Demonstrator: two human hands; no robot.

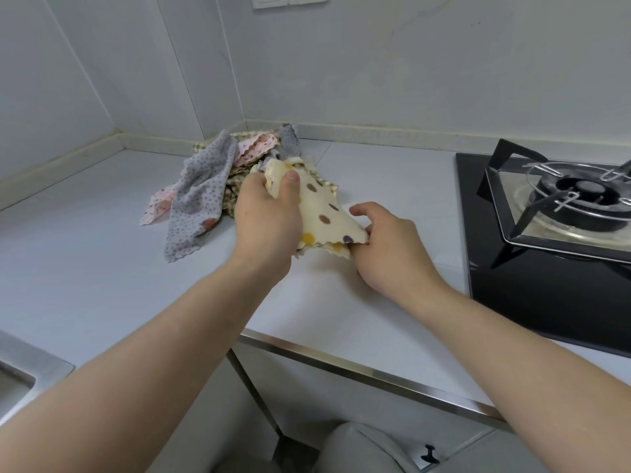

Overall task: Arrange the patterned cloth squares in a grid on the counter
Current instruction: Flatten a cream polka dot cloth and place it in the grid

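So the cream cloth with big brown, yellow and purple dots and a wavy edge is held up just over the white counter, left hand clamped on its far end and right hand pinching the near corner. Behind it sits a crumpled pile of cloths, grey dotted, pink and green checked, near the back corner.

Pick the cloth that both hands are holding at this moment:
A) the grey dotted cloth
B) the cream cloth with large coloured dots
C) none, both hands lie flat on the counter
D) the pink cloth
B: the left hand and the right hand both grip the cream cloth, while the grey dotted cloth and the pink cloth lie in the pile on the counter.
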